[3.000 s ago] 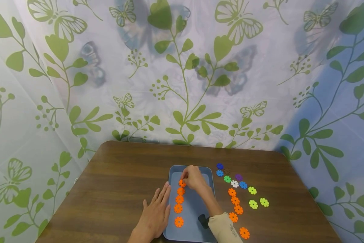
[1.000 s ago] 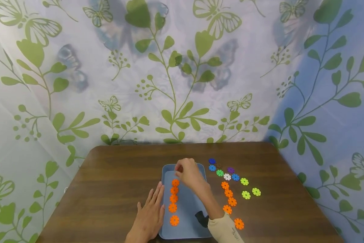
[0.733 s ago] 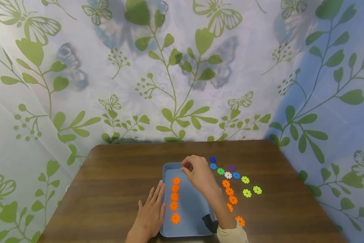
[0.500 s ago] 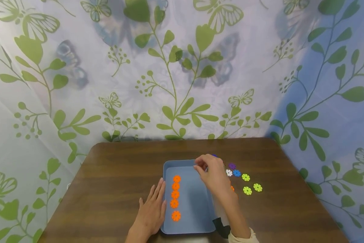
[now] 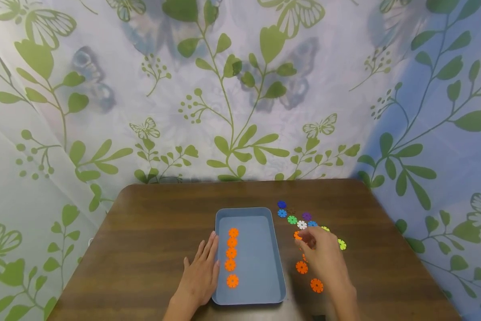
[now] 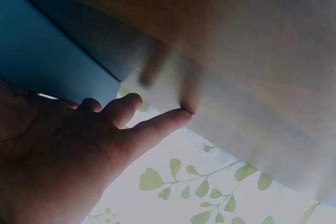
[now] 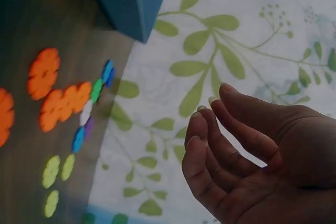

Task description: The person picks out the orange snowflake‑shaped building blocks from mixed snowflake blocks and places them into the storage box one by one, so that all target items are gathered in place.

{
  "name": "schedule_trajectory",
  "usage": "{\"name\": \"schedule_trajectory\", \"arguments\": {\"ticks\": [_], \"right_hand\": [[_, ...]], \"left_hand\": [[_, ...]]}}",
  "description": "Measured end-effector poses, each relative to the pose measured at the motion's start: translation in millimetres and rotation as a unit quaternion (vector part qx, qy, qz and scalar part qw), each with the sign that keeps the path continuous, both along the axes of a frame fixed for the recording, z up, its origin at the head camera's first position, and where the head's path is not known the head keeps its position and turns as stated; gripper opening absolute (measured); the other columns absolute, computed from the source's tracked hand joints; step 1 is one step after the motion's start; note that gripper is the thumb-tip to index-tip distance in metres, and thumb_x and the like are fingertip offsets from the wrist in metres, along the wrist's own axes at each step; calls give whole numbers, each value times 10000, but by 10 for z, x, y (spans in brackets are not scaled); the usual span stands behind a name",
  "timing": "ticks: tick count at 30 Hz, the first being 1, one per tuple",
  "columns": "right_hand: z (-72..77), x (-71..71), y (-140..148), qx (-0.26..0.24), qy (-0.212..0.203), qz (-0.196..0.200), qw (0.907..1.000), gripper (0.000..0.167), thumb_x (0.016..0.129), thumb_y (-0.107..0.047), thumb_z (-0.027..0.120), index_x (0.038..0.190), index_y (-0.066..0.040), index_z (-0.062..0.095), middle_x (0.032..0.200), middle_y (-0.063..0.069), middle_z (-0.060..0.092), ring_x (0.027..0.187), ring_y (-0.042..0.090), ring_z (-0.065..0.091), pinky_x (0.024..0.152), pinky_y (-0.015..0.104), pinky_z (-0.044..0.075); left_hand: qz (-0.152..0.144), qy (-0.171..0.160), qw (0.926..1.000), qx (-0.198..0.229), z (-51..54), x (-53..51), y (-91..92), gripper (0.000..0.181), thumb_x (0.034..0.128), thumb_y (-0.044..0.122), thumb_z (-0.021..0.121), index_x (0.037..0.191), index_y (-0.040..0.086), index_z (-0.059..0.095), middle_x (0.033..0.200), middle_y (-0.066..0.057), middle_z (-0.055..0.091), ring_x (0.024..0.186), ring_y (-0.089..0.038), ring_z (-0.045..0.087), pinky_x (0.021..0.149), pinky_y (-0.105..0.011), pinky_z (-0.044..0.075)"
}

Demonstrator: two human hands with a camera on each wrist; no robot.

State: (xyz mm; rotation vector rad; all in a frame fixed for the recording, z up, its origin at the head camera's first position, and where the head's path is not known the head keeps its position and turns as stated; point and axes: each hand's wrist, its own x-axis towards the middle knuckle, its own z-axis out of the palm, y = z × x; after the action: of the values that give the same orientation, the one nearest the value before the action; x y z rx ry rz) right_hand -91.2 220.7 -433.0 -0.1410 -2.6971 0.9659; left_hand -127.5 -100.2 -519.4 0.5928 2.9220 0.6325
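Note:
My left hand [image 5: 199,278] lies flat with straight fingers along the left side of the blue-grey tray [image 5: 260,302]. In the left wrist view its fingers [image 6: 160,128] reach out beside the tray's wall. Several orange notched plastic discs [image 5: 232,281] form a column on the tray's left side. To the right, my right hand [image 5: 325,256] hovers above more orange discs [image 5: 302,267], hiding some. Its fingers are loosely bent. Nothing shows between thumb and fingertips in the right wrist view, where the right hand [image 7: 252,156] stands apart from the discs.
Discs in other colours lie right of the tray: dark blue [image 5: 281,204], green [image 5: 292,220], white [image 5: 302,225], purple [image 5: 306,216] and yellow-green [image 5: 342,244]. The wooden table [image 5: 152,232] meets a leaf-patterned cloth [image 5: 240,89] at its far edge.
My right hand has left the top orange disc of the tray's column and moved right, over the discs on the table. The left hand stays at the tray. The head view has shifted.

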Motion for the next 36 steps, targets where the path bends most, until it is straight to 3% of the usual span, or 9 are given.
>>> {"name": "schedule_trajectory", "arguments": {"ticks": [6,12,20,29,36], "right_hand": [[-163,99,199,235,-750,-213,9967,137,890,-51,874,1002,-22,800,875,26,740,786,193,629,733,408,572],[-287,161,349,385,-1270,-94,9911,202,867,-51,889,1033,7,789,932,61,761,850,245,689,808,518,610],[-424,224,496,523,-2266,37,9726,292,805,-110,952,1011,-2,776,916,57,728,854,254,677,774,531,588],[-552,245,520,533,-2783,107,9590,333,767,-139,984,966,-37,737,885,49,690,822,232,638,771,520,560],[-596,229,496,490,-3052,-12,9510,270,806,-74,947,951,-28,724,861,51,653,781,237,591,749,481,544]], "left_hand": [[9,40,10000,40,-28,17,-10,643,1152,264,495,1726,110,249,1810,-47,186,1609,-420,300,1046,-910,281],[-5,76,10000,43,-29,24,-4,641,1152,258,495,1725,107,250,1810,-48,187,1606,-422,306,1041,-910,291],[-12,124,9999,18,-18,17,-1,633,1153,254,491,1720,90,262,1805,-69,201,1600,-429,316,1044,-902,303],[-36,241,9997,48,-3,-8,-5,628,1152,249,489,1716,81,269,1803,-77,204,1599,-436,315,1048,-900,303],[10,227,9997,46,-20,0,0,633,1151,252,486,1720,91,261,1805,-68,196,1603,-433,308,1062,-897,291]]}}
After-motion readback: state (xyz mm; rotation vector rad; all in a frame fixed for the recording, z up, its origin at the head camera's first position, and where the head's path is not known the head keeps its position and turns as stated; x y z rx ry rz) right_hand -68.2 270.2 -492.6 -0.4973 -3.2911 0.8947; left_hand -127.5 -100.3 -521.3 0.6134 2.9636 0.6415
